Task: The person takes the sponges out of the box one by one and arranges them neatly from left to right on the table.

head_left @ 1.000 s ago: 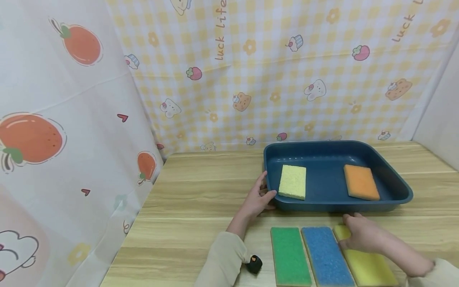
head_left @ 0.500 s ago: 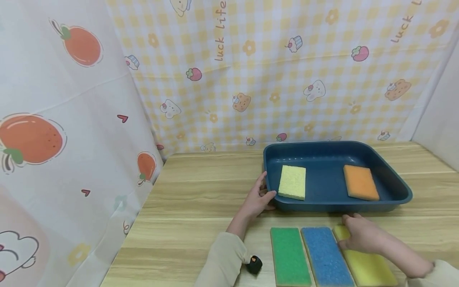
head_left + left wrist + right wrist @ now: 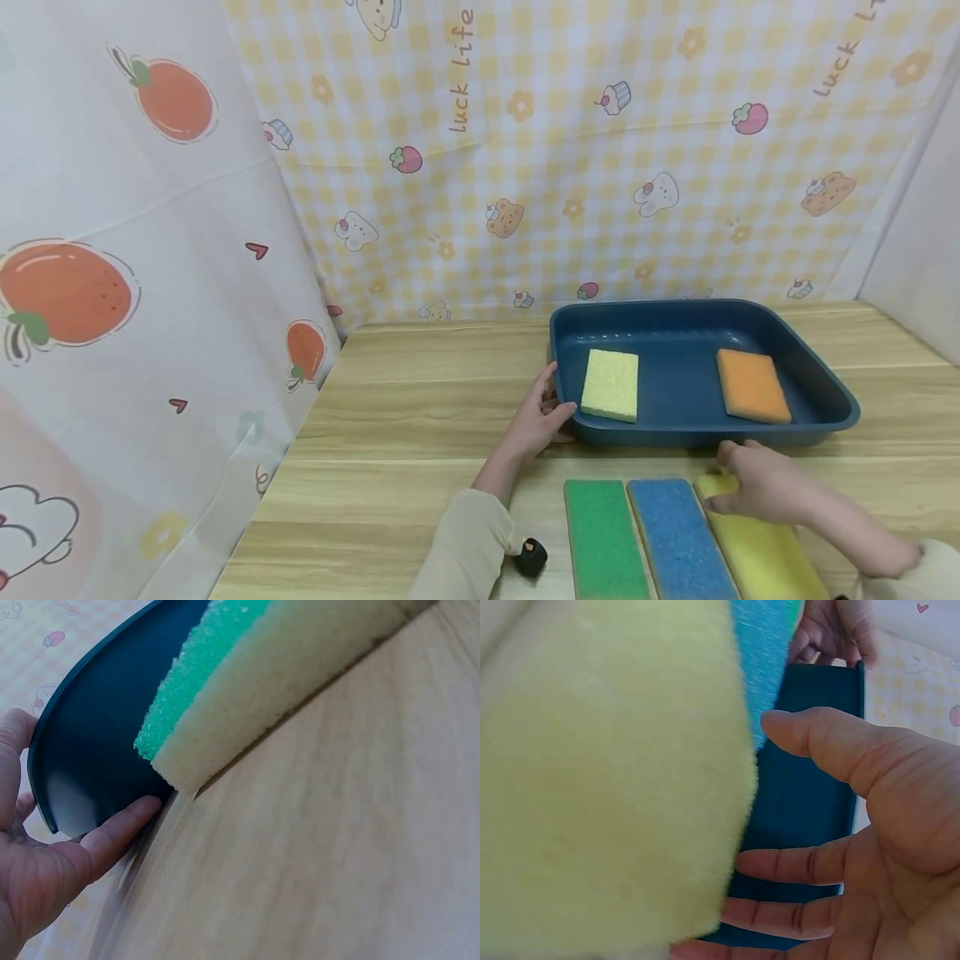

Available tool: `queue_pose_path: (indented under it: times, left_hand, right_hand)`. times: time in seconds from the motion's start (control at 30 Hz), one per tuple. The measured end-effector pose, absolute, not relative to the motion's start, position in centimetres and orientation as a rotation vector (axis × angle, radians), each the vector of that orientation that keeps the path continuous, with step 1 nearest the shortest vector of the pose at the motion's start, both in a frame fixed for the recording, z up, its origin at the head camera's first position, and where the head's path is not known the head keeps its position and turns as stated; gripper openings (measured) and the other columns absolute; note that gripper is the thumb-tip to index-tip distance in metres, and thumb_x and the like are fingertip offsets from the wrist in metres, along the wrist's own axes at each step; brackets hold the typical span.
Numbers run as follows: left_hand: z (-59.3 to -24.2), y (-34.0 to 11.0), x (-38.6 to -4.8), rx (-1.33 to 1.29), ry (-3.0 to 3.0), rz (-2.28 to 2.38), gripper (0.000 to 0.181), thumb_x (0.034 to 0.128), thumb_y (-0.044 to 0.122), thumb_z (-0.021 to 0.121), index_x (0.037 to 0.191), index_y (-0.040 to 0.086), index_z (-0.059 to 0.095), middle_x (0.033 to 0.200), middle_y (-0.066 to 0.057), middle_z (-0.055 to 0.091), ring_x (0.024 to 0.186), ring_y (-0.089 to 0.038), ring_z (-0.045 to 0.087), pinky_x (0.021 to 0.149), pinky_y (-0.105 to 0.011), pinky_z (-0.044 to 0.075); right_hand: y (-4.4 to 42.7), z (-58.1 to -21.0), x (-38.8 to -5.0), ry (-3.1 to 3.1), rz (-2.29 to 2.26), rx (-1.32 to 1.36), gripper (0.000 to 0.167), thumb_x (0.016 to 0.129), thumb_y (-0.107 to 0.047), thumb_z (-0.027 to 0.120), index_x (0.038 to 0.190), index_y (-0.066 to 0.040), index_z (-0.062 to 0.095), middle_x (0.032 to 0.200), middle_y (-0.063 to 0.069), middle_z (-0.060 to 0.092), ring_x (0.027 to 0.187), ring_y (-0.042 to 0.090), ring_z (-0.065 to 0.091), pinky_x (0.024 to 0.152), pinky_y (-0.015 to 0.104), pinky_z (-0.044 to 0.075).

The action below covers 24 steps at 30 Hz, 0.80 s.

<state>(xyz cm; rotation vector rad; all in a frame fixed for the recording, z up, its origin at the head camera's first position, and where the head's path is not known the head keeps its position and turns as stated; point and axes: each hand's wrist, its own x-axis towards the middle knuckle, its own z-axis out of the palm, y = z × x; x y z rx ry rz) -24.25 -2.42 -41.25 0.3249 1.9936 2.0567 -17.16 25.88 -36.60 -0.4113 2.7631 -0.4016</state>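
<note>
In the head view my left hand (image 3: 534, 425) rests against the left front corner of a dark blue rectangular pan (image 3: 678, 337). Its fingers and thumb are spread along the outer wall. My right hand (image 3: 768, 483) is over the far end of a yellow sponge (image 3: 765, 550); in the right wrist view its fingers and thumb are spread around the sponge's end. A blue sponge (image 3: 681, 537) and a green sponge (image 3: 606, 537) lie left of it in a row. Inside the pan lie a pale yellow sponge (image 3: 611, 385) and an orange sponge (image 3: 753, 386).
The wooden table (image 3: 397, 417) carries everything. A patterned cloth (image 3: 450, 192) hangs behind it, with a white printed cloth (image 3: 202, 275) at the left. A small black object (image 3: 531, 557) sits at the left sleeve cuff.
My right hand has risen slightly and shifted a little away from the yellow sponge's left edge. The left hand, pan and sponges hold their places; the head view tilts up slightly.
</note>
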Motion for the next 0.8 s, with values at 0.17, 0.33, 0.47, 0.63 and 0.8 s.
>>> queue_pose_path:
  times: [0.17, 0.33, 0.47, 0.63, 0.8]
  left_hand:
    - [-41.4, -2.6, -24.3, 0.352, 2.003, 2.055, 0.068, 0.0893, 0.014, 0.054, 0.145, 0.025, 0.016, 0.131, -0.019, 0.036, 0.109, -0.029, 0.049, 0.07, -0.045, 0.053]
    - [-41.4, -2.7, -24.3, 0.34, 1.995, 2.065, 0.068, 0.0891, 0.015, 0.055, 0.145, 0.027, 0.017, 0.131, -0.019, 0.036, 0.109, -0.029, 0.049, 0.071, -0.046, 0.052]
    - [-41.3, -2.7, -24.2, 0.319, 1.991, 2.07, 0.067, 0.0892, 0.015, 0.055, 0.144, 0.027, 0.018, 0.131, -0.018, 0.036, 0.11, -0.03, 0.049, 0.071, -0.047, 0.052]
    - [-41.2, -2.8, -24.1, 0.299, 1.996, 2.066, 0.067, 0.0894, 0.014, 0.054, 0.144, 0.028, 0.018, 0.131, -0.018, 0.036, 0.11, -0.03, 0.049, 0.072, -0.047, 0.052]
    - [-41.3, -2.6, -24.1, 0.314, 1.984, 2.066, 0.067, 0.0897, 0.014, 0.054, 0.144, 0.027, 0.018, 0.131, -0.018, 0.036, 0.11, -0.03, 0.049, 0.071, -0.047, 0.052]
  right_hand:
    - [25.9, -34.7, -17.5, 2.813, -0.368, -0.465, 0.041, 0.07, -0.037, 0.073, 0.084, -0.003, 0.054, 0.069, 0.0, 0.05, 0.06, 0.014, 0.043, 0.051, 0.028, 0.036]
    - [25.8, -32.1, -18.4, 2.842, -0.443, -0.478, 0.038, 0.073, -0.032, 0.072, 0.06, -0.012, 0.042, 0.052, -0.006, 0.029, 0.048, 0.009, 0.024, 0.045, 0.023, 0.023]
    - [26.0, -29.9, -20.1, 2.844, -0.455, -0.456, 0.046, 0.076, -0.034, 0.069, 0.058, -0.016, 0.031, 0.051, -0.007, 0.018, 0.044, 0.008, 0.019, 0.042, 0.022, 0.021]
    - [27.0, -27.6, -23.9, 2.78, -0.482, -0.317, 0.05, 0.08, -0.036, 0.064, 0.054, -0.02, 0.025, 0.049, -0.007, 0.014, 0.039, 0.007, 0.019, 0.036, 0.022, 0.031]
    - [28.3, -27.3, -27.6, 2.712, -0.485, -0.123, 0.04, 0.083, -0.035, 0.059, 0.059, -0.01, 0.039, 0.052, -0.002, 0.026, 0.044, 0.013, 0.03, 0.04, 0.029, 0.042]
